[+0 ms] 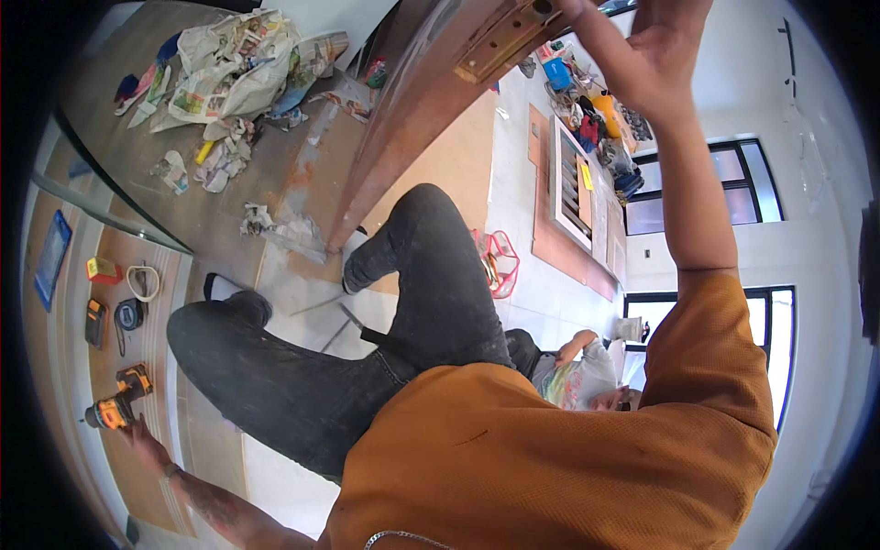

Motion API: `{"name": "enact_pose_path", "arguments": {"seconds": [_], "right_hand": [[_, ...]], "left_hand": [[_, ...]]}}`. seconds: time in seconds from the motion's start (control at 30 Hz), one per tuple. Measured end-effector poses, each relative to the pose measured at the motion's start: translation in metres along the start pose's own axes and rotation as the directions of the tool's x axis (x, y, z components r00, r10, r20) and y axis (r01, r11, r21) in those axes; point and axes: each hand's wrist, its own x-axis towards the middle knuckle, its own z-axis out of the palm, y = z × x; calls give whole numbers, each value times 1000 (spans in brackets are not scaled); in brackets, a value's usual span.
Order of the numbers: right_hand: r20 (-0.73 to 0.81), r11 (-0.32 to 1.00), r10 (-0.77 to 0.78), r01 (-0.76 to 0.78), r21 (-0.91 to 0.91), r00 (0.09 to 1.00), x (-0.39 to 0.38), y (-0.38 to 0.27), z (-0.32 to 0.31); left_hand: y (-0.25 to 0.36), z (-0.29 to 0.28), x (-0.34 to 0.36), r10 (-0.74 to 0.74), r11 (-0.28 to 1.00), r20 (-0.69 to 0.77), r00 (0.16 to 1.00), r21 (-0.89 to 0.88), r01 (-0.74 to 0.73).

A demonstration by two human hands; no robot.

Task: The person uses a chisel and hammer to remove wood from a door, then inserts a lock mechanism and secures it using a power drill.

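Observation:
At the lower left, my left hand (145, 444) has its fingers against an orange-and-black cordless drill (115, 411), closed about its body. The drill lies on a wood-toned ledge (174, 316). High on the right, my right arm is raised, and my right hand (646, 60) grips the edge of a tall brown wooden door (403, 119) with the thumb. Its other fingers run past the top of the picture. Beside that thumb, a brass-coloured hinge plate (500, 41) with holes is set along the door's edge. Clear plastic film covers part of the door.
On the ledge lie a tape measure (129, 314), a roll of tape (144, 283) and a blue flat case (53, 258). A glass panel edge (128, 197) rises nearby. Crumpled newspaper (229, 69) litters the floor. Behind me sits another person (577, 371); a framed panel (570, 183) lies to the right.

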Motion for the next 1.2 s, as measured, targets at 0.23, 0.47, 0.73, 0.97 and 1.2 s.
{"name": "enact_pose_path", "arguments": {"seconds": [0.23, 0.47, 0.73, 0.97, 1.2], "right_hand": [[379, 836, -110, 291, -465, 919, 49, -56, -5], [786, 768, -23, 514, -382, 618, 87, -69, 14], [781, 756, -302, 636, -153, 547, 81, -35, 12], [816, 792, -230, 589, -160, 531, 83, -37, -3], [765, 800, -224, 562, -209, 604, 80, -42, 26]], "left_hand": [[-52, 7, 38, 74, 980, 95, 993, 177, -90], [-59, 1, 46, 261, 934, 11, 965, 251, -255], [-31, 11, 14, 191, 914, -129, 973, 384, -128], [-6, 48, -76, 336, 936, -27, 941, 117, -331], [102, 18, -216, 542, 711, 81, 836, 487, -508]]}}
